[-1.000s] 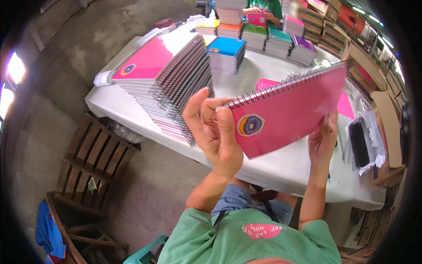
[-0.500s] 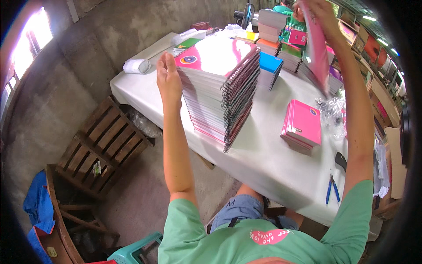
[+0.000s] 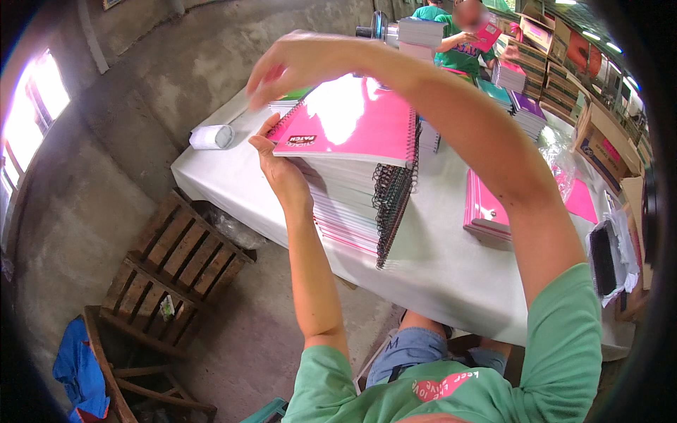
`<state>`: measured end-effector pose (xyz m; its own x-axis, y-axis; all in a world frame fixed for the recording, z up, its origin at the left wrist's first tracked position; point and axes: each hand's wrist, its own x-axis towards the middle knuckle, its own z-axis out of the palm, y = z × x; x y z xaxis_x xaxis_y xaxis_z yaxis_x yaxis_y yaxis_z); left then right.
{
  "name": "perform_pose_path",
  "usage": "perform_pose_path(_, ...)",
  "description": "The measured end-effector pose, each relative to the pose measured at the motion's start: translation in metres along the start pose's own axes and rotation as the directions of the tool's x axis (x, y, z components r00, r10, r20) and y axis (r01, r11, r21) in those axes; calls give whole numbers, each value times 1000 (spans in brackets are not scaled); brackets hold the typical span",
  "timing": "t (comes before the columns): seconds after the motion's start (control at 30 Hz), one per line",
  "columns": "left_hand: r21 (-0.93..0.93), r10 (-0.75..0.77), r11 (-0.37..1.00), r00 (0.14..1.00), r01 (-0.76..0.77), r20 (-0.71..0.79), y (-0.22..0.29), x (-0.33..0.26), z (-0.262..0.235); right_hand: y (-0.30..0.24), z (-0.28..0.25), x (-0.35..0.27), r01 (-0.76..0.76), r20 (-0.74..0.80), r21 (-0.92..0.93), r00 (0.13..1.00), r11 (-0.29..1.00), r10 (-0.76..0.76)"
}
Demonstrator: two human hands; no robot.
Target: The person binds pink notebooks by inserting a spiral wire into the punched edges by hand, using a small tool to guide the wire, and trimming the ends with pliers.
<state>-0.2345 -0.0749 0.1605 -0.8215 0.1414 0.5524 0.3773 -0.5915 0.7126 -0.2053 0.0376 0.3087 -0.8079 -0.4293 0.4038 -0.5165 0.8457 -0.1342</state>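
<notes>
A tall stack of spiral-bound notebooks [image 3: 345, 211] stands on the table in front of me, its wire bindings mostly facing right. On top lies a glossy pink notebook [image 3: 374, 134], with a wire coil along its left and right edges. My left hand [image 3: 285, 176] rests against the stack's left side, thumb and fingers at the top notebook's left edge. Above the stack's far left corner hangs my right hand [image 3: 296, 67], somewhat blurred, its fingers bent down, apart and holding nothing. My right forearm crosses over the stack and hides part of the table.
A low pile of pink notebooks [image 3: 486, 208] sits to the right, beside clear plastic wrap [image 3: 560, 166]. Further back are purple notebooks [image 3: 527, 116] and cardboard boxes [image 3: 603, 144]. Across the table a person [image 3: 465, 42] holds a pink notebook. A white roll [image 3: 211, 137] lies left.
My right hand has swung from the far right, where it held a pink notebook, to above the stack and let go. A differently turned pink cover now tops the stack. My view has shifted.
</notes>
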Motion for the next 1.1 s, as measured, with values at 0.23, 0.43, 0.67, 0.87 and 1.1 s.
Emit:
perform_pose_path(0.23,-4,297,953,936,-302,190,-14,-2,-19,106,-10,-152,-430,-228,331,827,840,513)
perform_pose_path(0.43,80,217,972,975,-220,49,-8,-4,-6,86,40,-162,-281,-330,711,675,644,660)
perform_pose_path(0.67,19,192,981,981,-192,1,-7,-7,7,84,56,-144,-310,-476,660,533,684,700)
perform_pose_path(0.87,56,141,988,990,-142,19,-9,-4,2,90,56,-146,-328,-457,658,541,677,706)
perform_pose_path(1.1,212,237,957,957,-200,-165,-9,-5,-10,89,45,-180,-308,-406,733,517,607,753)
